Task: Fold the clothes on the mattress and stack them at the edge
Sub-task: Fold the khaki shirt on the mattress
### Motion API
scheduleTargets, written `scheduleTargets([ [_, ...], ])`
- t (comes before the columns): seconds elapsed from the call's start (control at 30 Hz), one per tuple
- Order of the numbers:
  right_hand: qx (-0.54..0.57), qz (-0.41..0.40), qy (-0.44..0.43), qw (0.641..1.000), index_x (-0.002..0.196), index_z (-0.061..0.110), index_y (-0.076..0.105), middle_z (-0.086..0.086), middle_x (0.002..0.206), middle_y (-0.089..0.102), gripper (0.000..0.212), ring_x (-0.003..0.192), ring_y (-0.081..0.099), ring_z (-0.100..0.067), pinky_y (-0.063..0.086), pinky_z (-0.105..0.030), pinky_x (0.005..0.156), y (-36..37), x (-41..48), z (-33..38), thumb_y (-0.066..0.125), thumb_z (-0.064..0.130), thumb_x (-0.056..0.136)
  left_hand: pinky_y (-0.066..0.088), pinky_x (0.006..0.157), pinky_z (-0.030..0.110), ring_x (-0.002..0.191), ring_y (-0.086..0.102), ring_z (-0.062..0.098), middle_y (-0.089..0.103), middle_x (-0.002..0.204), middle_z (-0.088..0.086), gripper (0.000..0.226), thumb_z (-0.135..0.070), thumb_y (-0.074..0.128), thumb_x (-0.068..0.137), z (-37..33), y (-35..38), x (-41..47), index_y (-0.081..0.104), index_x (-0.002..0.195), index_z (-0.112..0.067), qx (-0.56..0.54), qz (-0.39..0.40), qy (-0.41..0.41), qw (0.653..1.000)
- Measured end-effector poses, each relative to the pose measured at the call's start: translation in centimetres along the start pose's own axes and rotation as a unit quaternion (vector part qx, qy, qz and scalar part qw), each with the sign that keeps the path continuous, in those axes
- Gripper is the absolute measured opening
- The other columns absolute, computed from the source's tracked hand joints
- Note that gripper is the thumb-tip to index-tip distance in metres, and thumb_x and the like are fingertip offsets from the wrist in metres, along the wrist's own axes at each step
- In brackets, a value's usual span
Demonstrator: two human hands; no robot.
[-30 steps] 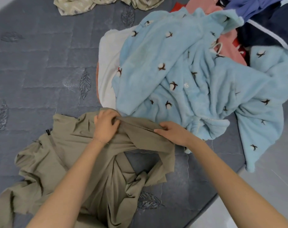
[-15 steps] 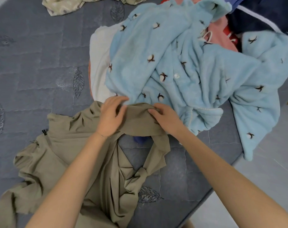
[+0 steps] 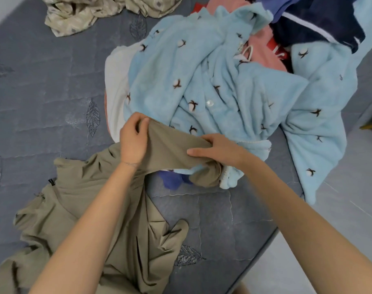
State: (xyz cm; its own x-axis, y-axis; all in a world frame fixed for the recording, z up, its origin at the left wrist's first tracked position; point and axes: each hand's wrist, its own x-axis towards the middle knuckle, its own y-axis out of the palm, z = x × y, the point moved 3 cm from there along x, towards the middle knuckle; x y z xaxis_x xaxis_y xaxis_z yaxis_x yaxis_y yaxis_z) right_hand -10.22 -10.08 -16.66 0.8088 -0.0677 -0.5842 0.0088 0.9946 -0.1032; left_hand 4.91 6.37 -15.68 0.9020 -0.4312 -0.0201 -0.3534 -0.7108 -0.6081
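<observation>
Our left hand [image 3: 133, 142] and right hand [image 3: 222, 149] both clutch the khaki garment [image 3: 79, 209] by its edge, straightening it; next, we judge, it needs laying flat for folding.

This is a room in a home, most probably a bedroom. A bare grey mattress [image 3: 42, 85] with quilted seams and stitched leaf figures fills most of the view, and a pale floor [image 3: 340, 209] begins at its right edge. Everyday private clothing lies loose on the mattress: a light blue fleece pyjama [image 3: 202, 81] with buttons, a khaki garment [image 3: 74, 209] near the front edge, a pink garment [image 3: 261, 47], a navy garment [image 3: 320, 24], and a patterned beige cloth [image 3: 79, 13] at the far edge.
</observation>
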Motion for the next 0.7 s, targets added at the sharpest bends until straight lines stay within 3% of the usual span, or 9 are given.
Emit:
scheduleTargets([
  [0.03, 0.021, -0.015, -0.009, 1.000, 0.074, 0.032, 0.065, 0.020, 0.064, 0.064, 0.015, 0.059, 0.060, 0.007, 0.042, -0.005, 0.052, -0.8, -0.3, 0.4, 0.072, 0.043, 0.082, 0.034, 0.066, 0.010, 0.070, 0.042, 0.004, 0.051, 0.074, -0.001, 0.017, -0.011, 0.049, 0.097, -0.1, 0.2, 0.3, 0.053, 0.080, -0.009, 0.004, -0.017, -0.011, 1.000],
  [0.1, 0.014, -0.054, -0.029, 0.998, 0.053, 0.024, 0.053, 0.014, 0.048, 0.047, 0.039, 0.044, 0.045, 0.001, 0.035, -0.010, 0.048, -2.5, -0.7, 1.2, 0.068, 0.038, 0.087, 0.033, 0.063, 0.016, 0.069, 0.042, 0.004, 0.052, 0.075, 0.002, 0.019, -0.013, 0.048, 0.097, -0.3, 0.8, 0.6, 0.053, 0.080, -0.008, 0.018, -0.031, -0.031, 0.999],
  [0.2, -0.056, -0.130, -0.064, 0.988, 0.058, 0.015, 0.038, 0.007, 0.051, 0.030, 0.044, 0.046, 0.029, -0.003, 0.026, -0.020, 0.051, -5.1, -1.1, 2.6, 0.060, 0.032, 0.092, 0.029, 0.064, 0.026, 0.070, 0.043, 0.011, 0.048, 0.070, -0.002, 0.025, -0.014, 0.046, 0.099, -0.9, 1.7, 1.2, 0.049, 0.075, -0.010, 0.035, -0.032, -0.057, 0.997],
  [0.3, -0.046, -0.200, -0.109, 0.973, 0.059, 0.015, 0.042, 0.003, 0.056, 0.034, 0.038, 0.054, 0.034, -0.007, 0.028, -0.025, 0.057, -7.5, -1.5, 3.7, 0.060, 0.022, 0.092, 0.030, 0.065, 0.031, 0.064, 0.040, 0.013, 0.041, 0.063, -0.002, 0.032, -0.016, 0.042, 0.101, -2.6, 2.8, 1.6, 0.043, 0.069, -0.013, 0.054, 0.058, -0.012, 0.997],
  [0.37, -0.060, -0.229, -0.132, 0.963, 0.064, 0.016, 0.057, 0.005, 0.060, 0.047, 0.026, 0.060, 0.044, -0.007, 0.035, -0.023, 0.061, -8.6, -1.7, 4.6, 0.063, 0.019, 0.089, 0.037, 0.072, 0.035, 0.069, 0.047, 0.019, 0.049, 0.068, 0.007, 0.032, -0.022, 0.040, 0.103, -4.3, 3.9, 1.5, 0.053, 0.077, -0.007, 0.057, 0.141, 0.024, 0.988],
  [0.47, -0.108, -0.236, -0.151, 0.954, 0.077, 0.018, 0.066, 0.014, 0.071, 0.059, 0.009, 0.069, 0.052, 0.001, 0.038, -0.006, 0.063, -9.4, -1.7, 6.0, 0.069, 0.011, 0.082, 0.035, 0.065, 0.023, 0.060, 0.040, 0.007, 0.042, 0.062, -0.002, 0.039, -0.034, 0.041, 0.102, -7.1, 5.5, 1.7, 0.049, 0.068, -0.016, 0.021, 0.225, 0.017, 0.974],
  [0.57, -0.154, -0.222, -0.170, 0.948, 0.080, 0.016, 0.064, 0.013, 0.076, 0.056, 0.012, 0.071, 0.050, 0.000, 0.036, -0.004, 0.064, -9.7, -1.5, 6.8, 0.073, 0.008, 0.078, 0.026, 0.055, 0.023, 0.056, 0.028, 0.008, 0.028, 0.059, -0.004, 0.043, -0.033, 0.050, 0.099, -9.1, 6.3, 2.8, 0.037, 0.059, -0.018, -0.015, 0.280, -0.003, 0.960],
  [0.7, -0.171, -0.153, -0.126, 0.965, 0.097, 0.023, 0.062, 0.013, 0.084, 0.051, 0.027, 0.068, 0.046, 0.001, 0.035, -0.010, 0.062, -10.8, -1.6, 6.1, 0.079, 0.026, 0.076, 0.025, 0.050, 0.013, 0.050, 0.028, 0.000, 0.027, 0.053, -0.014, 0.043, -0.017, 0.051, 0.099, -10.4, 5.6, 4.8, 0.036, 0.058, -0.020, -0.095, 0.229, -0.009, 0.969],
])
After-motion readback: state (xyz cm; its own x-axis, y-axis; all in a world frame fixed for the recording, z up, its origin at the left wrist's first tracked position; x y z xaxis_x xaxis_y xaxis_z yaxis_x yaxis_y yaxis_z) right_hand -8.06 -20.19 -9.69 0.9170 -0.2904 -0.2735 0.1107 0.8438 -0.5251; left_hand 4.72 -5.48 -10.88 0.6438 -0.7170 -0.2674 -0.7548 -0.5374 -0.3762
